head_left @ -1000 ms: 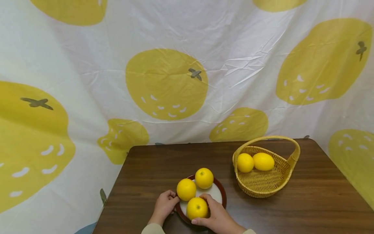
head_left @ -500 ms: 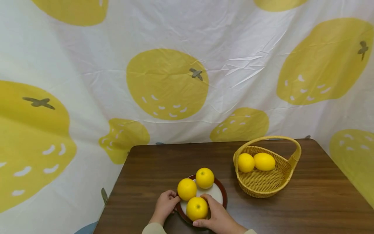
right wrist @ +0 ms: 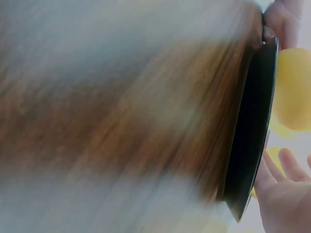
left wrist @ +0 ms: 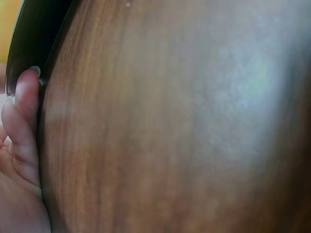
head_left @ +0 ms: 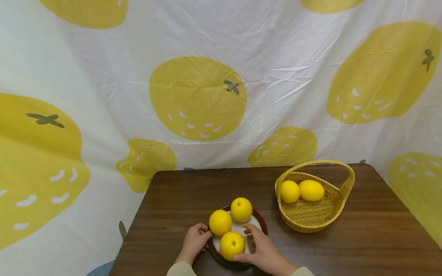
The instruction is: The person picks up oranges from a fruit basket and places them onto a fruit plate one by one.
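Note:
A round plate with a dark red-brown rim and white inside holds three round yellow fruits that look like oranges: a near one, a left one and a far one. At the plate's left edge, my left hand pinches the rim; in the left wrist view its fingers lie against the dark outer side. My right hand is spread over the right of the plate, index finger off the near orange. Its thumb tip is beside that orange; whether it touches cannot be told.
A wicker basket with an arched handle stands on the wooden table to the right, holding two yellow fruits, one longer and lemon-like. Behind the table hangs a fruit-print cloth.
My right hand has let go of the near orange, its fingers opening and moving slightly right. The orange stays on the plate. My left hand has kept its place at the rim.

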Tool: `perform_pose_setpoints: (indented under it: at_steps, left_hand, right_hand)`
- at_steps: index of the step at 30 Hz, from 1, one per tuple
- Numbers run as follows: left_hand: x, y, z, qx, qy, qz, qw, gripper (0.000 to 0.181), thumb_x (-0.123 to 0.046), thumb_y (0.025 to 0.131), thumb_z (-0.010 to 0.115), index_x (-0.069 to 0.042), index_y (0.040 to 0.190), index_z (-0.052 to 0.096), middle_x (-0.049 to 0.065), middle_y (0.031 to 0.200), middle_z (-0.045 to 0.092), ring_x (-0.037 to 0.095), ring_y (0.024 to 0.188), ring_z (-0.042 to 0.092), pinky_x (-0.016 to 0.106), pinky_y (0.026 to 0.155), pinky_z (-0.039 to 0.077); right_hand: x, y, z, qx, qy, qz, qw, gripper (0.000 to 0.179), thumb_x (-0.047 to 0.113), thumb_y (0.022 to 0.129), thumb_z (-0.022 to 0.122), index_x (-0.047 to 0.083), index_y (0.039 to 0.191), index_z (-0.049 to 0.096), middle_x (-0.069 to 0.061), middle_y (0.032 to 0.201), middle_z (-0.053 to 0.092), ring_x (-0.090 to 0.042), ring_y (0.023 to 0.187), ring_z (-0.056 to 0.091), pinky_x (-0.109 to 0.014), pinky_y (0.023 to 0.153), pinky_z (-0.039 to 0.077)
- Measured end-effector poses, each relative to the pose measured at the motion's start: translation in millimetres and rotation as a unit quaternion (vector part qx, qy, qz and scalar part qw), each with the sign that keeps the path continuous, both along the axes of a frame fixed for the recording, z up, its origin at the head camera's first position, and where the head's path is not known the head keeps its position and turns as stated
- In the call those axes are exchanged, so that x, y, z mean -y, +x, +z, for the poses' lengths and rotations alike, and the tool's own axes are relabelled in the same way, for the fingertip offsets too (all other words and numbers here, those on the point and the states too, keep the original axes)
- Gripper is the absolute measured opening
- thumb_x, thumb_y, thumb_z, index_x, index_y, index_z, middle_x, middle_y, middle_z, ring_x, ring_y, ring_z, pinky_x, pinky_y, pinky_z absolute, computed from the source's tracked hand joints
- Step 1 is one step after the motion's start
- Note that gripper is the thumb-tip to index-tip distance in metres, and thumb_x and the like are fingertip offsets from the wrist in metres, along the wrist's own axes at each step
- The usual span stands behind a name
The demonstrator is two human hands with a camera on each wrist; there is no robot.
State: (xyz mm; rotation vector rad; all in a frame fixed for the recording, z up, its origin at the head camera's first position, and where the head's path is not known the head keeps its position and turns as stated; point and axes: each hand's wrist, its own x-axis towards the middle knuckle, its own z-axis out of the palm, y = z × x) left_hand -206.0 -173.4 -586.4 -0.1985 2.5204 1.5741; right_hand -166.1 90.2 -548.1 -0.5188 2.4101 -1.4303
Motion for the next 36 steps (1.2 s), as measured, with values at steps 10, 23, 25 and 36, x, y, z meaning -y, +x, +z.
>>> perform_pose_setpoints:
  at_steps: [10,23,25,36]
  left_hand:
    - [0.7,-1.2,-3.0,-0.001,-0.003,0.004,1.0000,0.021,-0.021,0.087,0.070,-0.002,0.094,0.066,-0.002,0.062,0.057,0.012,0.049,0.055,0.027,0.047,0.051]
    - [1.7,-3.4,-3.1,0.006,0.005,0.007,0.9999,0.020,-0.021,0.087,0.069,-0.002,0.094,0.065,-0.003,0.062,0.056,0.011,0.050,0.054,0.026,0.048,0.050]
    - [1.6,-3.2,-3.1,0.008,0.004,0.006,0.9999,0.020,-0.021,0.087,0.069,-0.002,0.094,0.065,-0.003,0.062,0.056,0.012,0.050,0.054,0.026,0.048,0.051]
    - [0.9,-2.1,-2.1,0.006,-0.004,0.005,1.0000,0.020,-0.021,0.086,0.069,-0.003,0.093,0.065,-0.002,0.061,0.056,0.012,0.049,0.054,0.027,0.047,0.051]
  right_hand:
    - [-10.2,1.5,0.0,-0.007,-0.010,-0.002,0.9999,0.077,0.048,0.093,0.067,0.008,0.150,0.035,-0.021,0.137,0.051,-0.036,0.121,0.057,-0.053,0.091,0.053]
    - [-17.7,1.1,4.4,-0.091,-0.004,-0.070,0.9934,0.037,0.035,0.100,0.062,0.008,0.125,0.064,-0.011,0.122,0.062,-0.029,0.107,0.061,-0.033,0.082,0.054]
    - [-19.1,0.2,4.9,-0.097,-0.003,-0.074,0.9925,0.035,0.033,0.099,0.063,0.008,0.123,0.066,-0.010,0.119,0.063,-0.029,0.105,0.061,-0.033,0.081,0.055]
    - [-26.7,-3.0,8.3,-0.097,0.014,-0.068,0.9928,0.031,0.033,0.099,0.064,0.009,0.118,0.067,-0.009,0.115,0.064,-0.023,0.099,0.061,-0.032,0.080,0.055]
